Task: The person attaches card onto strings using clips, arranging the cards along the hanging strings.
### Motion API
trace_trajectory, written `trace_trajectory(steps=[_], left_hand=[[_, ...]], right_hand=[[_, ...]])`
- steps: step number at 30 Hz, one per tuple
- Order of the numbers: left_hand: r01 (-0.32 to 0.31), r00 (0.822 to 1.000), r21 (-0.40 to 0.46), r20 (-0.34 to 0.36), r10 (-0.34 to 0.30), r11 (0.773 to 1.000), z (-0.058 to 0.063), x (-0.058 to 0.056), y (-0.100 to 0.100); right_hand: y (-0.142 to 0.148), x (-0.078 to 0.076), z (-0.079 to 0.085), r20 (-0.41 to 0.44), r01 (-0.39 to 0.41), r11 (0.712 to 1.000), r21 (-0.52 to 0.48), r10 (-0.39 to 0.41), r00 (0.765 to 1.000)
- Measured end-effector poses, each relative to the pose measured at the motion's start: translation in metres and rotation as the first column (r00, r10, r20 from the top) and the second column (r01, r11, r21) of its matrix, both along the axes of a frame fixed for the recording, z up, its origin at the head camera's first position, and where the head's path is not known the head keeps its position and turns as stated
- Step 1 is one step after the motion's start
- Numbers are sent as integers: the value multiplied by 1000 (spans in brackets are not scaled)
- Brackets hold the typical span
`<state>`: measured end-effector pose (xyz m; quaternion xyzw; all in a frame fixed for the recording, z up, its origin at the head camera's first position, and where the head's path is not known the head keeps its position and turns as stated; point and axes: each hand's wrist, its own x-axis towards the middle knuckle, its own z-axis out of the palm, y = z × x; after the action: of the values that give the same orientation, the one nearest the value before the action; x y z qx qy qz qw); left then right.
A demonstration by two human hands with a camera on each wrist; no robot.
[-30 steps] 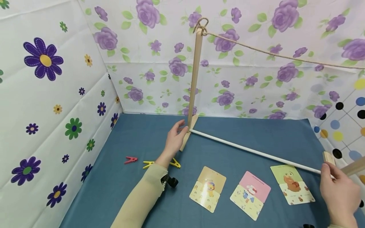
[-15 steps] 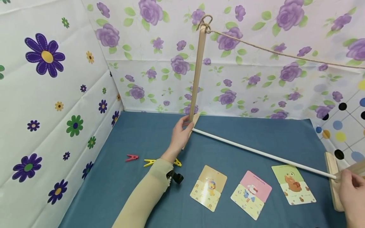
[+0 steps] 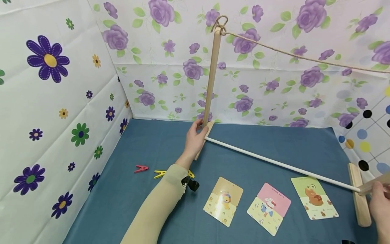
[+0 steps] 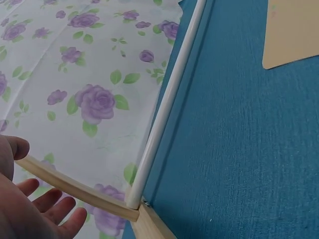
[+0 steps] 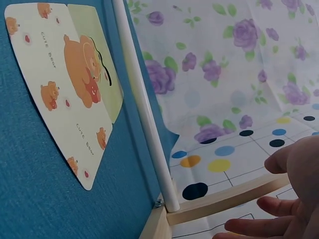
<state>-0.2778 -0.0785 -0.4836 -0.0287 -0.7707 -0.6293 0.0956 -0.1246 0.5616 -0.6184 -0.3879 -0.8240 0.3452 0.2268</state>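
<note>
My left hand point(image 3: 195, 137) is at the lower part of the left wooden post point(image 3: 212, 78), with the post passing between thumb and spread fingers point(image 4: 62, 209). Beneath it a flat wooden foot point(image 3: 209, 130) lies on the cloth. A white rod point(image 3: 274, 163) runs from the foot of this post to the right post point(image 3: 373, 183), which stands on its own wooden foot point(image 3: 359, 200). My right hand point(image 3: 381, 206) is at the right post, partly cut off by the frame; its fingers point(image 5: 259, 226) are loosely extended beside the wood. A twine rope point(image 3: 292, 54) is tied to the left post's top.
Three picture cards, with a lion point(image 3: 223, 201), a rabbit point(image 3: 269, 208) and a bear point(image 3: 315, 198), lie on the blue cloth point(image 3: 106, 206). A red clothespin point(image 3: 141, 168) and yellow clothespins point(image 3: 159, 174) lie left. Flowered sheets point(image 3: 164, 67) hang behind.
My right hand has moved right, from the rod's end to the right post, uncovering the right foot. My left hand has shifted slightly up and right along the left post.
</note>
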Motion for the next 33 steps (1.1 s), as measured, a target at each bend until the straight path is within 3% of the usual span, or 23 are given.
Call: trace_trajectory(steps=[2, 7, 14, 23, 33], left_hand=[[-1, 1000, 6, -2, 1, 1000, 0, -2, 2], [8, 1000, 1, -2, -8, 1000, 0, -9, 5], [21, 1000, -23, 1, -21, 1000, 0, -14, 5], [-13, 999, -52, -43, 11, 999, -5, -18, 6], [-51, 997, -43, -54, 48, 998, -6, -19, 4]], right_hand=[[-3, 0, 3, 20, -15, 1000, -20, 15, 1000], [-31, 2, 28, 17, -33, 993, -111, 35, 999], [-47, 3, 46, 82, -19, 998, -63, 24, 996], [-99, 20, 109, 47, -84, 988, -129, 90, 995], [-104, 16, 113, 9, -106, 985, -133, 108, 994]])
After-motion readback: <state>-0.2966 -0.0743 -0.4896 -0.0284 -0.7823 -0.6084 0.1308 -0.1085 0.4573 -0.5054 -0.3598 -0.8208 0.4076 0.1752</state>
